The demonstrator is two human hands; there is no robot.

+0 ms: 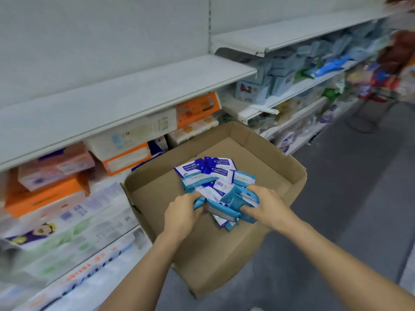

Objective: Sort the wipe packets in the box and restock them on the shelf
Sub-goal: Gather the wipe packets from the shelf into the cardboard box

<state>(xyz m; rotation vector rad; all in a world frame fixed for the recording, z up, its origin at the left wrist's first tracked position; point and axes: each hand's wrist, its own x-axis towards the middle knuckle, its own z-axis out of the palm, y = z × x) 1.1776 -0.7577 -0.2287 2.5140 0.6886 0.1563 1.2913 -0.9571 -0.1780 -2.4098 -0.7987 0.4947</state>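
An open cardboard box [265, 153] stands on the floor against the shelving. Inside it lies a heap of wipe packets [215, 178], some dark blue and white, others light blue and white. My left hand [183, 215] grips light blue packets at the heap's near left side. My right hand [267, 207] grips a bunch of light blue packets [235, 198] at the near right side. Both hands are inside the box, close together. A bare white shelf [125, 90] runs above and to the left of the box.
Orange, pink and white tissue boxes [125, 158] fill the shelves left of the carton. Further right, shelves [292, 90] hold blue and green packets, blurred. Grey floor [348, 198] stretches to the right of the box.
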